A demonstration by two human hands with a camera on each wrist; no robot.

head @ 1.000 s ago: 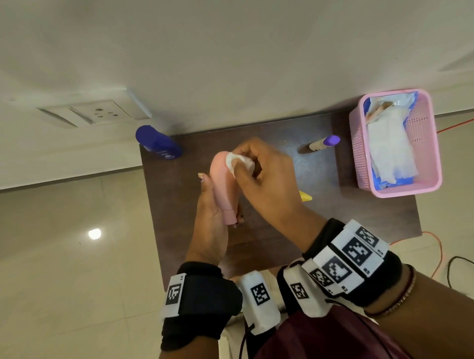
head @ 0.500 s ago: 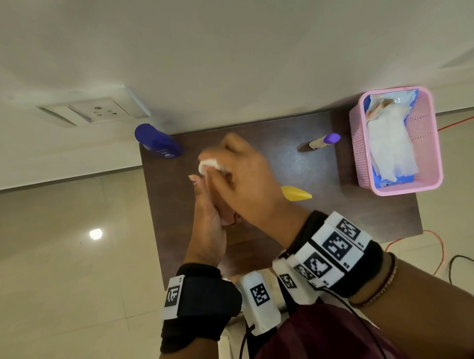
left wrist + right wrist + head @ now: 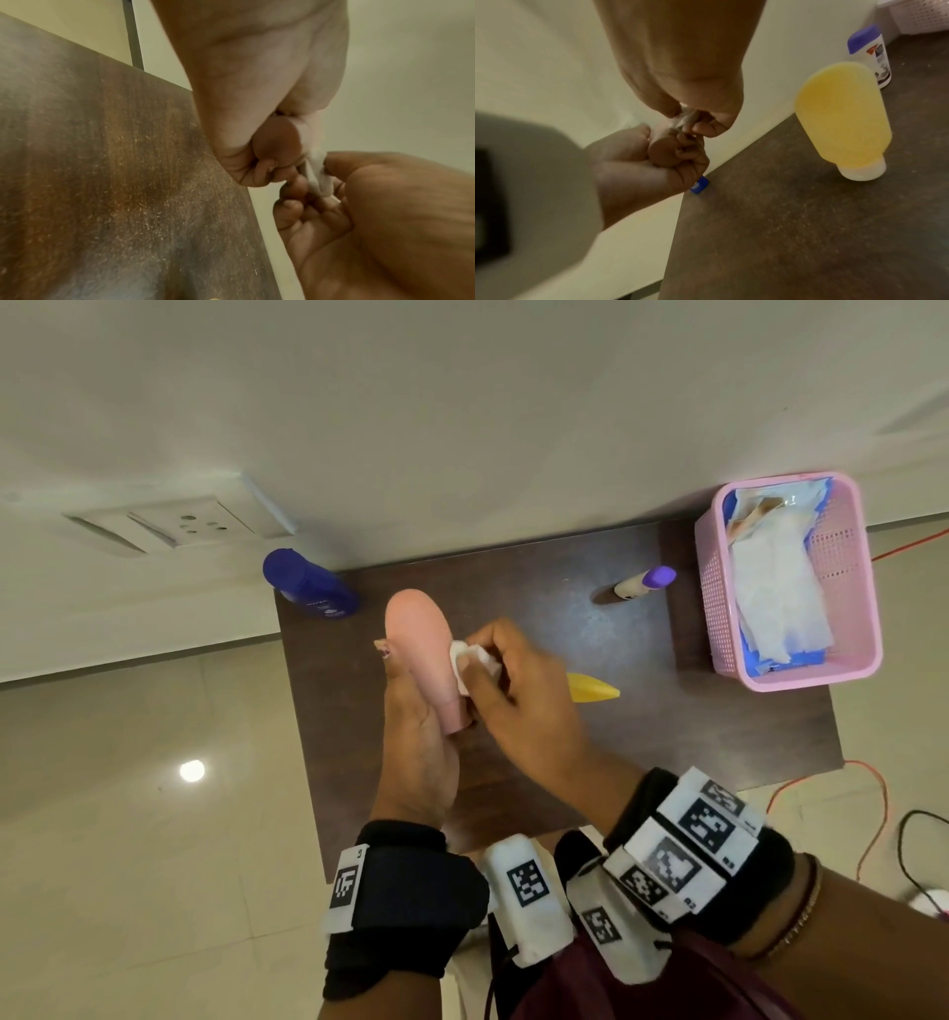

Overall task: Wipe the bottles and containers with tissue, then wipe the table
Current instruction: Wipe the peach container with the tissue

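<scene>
My left hand [image 3: 418, 721] grips a pink squeeze bottle [image 3: 418, 642] above the dark wooden table [image 3: 693, 731], cap end down in the palm. My right hand [image 3: 506, 690] pinches a small wad of white tissue [image 3: 470, 662] and presses it against the bottle's right side. In the left wrist view the bottle's cap end [image 3: 277, 140] shows between my curled fingers, with the tissue [image 3: 317, 172] beside it. A yellow bottle [image 3: 590, 688] stands just right of my right hand; it appears large in the right wrist view [image 3: 844, 125].
A dark blue bottle [image 3: 310, 585] stands at the table's back left corner. A white bottle with a purple cap [image 3: 642, 582] stands at the back right. A pink basket [image 3: 852, 660] holding tissues sits at the right edge. Cables [image 3: 873, 814] lie on the floor.
My right hand with the tissue went from the bottle's right side over its top to the left, then came back down the right side; the pink bottle's top is uncovered again.
</scene>
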